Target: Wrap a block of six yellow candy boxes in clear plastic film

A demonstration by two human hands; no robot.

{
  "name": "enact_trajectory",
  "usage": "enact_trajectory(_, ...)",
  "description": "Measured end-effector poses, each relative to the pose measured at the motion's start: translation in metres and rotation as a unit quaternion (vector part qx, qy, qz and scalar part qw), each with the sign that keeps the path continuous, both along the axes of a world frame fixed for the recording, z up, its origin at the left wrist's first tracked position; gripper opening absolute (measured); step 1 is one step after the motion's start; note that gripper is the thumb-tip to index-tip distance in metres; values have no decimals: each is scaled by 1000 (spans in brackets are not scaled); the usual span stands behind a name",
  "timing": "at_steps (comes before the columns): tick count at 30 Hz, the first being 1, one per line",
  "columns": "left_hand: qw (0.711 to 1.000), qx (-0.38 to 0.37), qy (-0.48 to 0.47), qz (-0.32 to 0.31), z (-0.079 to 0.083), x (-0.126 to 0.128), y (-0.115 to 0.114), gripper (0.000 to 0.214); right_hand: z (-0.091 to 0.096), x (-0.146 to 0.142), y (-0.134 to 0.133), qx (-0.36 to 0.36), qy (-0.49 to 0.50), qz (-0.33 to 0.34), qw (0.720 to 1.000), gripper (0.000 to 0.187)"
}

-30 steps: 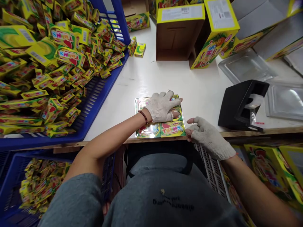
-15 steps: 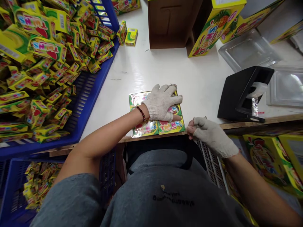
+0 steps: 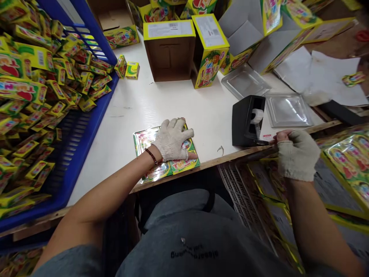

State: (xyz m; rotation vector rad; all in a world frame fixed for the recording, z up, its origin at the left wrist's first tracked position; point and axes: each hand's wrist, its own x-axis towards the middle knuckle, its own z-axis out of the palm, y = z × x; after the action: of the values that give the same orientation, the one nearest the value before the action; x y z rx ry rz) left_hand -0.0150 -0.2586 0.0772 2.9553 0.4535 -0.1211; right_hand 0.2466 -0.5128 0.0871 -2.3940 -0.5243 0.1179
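Note:
My left hand (image 3: 173, 140), in a cut-finger knit glove, lies spread and flat on a shiny film-covered pack of yellow-green candy boxes (image 3: 184, 163) at the table's front edge. Off to the right, my right hand (image 3: 298, 154), gloved the same way, is closed in a pinch at the front end of a black tape dispenser (image 3: 240, 123). Its fingertips seem to grip the end of the clear tape, though the tape there is barely visible. A white tape roll (image 3: 256, 115) sits in the dispenser.
A blue basket (image 3: 98, 111) heaped with small candy boxes stands at left. Open cartons (image 3: 170, 57) line the back. Clear plastic trays (image 3: 288, 111) lie behind the dispenser. Two small boxes (image 3: 132, 70) stand beside the basket. Below the table at right are more packs (image 3: 351, 165).
My right hand has moved from beside the pack rightward to the tape dispenser's front end. The left hand stays flat on the pack. The view has turned to the right.

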Motion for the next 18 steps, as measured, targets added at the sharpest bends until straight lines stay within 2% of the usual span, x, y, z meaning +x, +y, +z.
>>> enact_trajectory(1, 1000, -2, 3, 1, 0, 1, 1, 86, -2, 10, -3, -27, 7, -28, 999, 18)
enact_trajectory(2, 1000, -2, 5, 3, 1, 2, 1, 85, -7, 18, -4, -52, 33, -27, 998, 21)
enact_trajectory(4, 1000, -2, 8, 3, 2, 3, 0, 84, -17, 24, -3, -60, 96, 13, 993, 24)
enact_trajectory(5, 1000, -1, 8, 1, 2, 3, -1, 84, -23, 25, -1, -38, 118, 20, 992, 21)
enact_trajectory(7, 1000, -2, 9, -3, 3, 3, -2, 85, -33, 23, 3, 24, 142, -12, 989, 12)
enact_trajectory(10, 1000, -1, 9, -4, 3, 2, -1, 83, -40, 20, 6, 82, 141, -43, 986, 13)
enact_trajectory(15, 1000, 15, 0, -2, 0, 2, 3, 82, -37, 5, -14, 104, 18, -1, 994, 25)
enact_trajectory(18, 1000, 19, 0, -10, -2, 3, 5, 86, -39, -14, -31, 97, 87, -34, 991, 34)
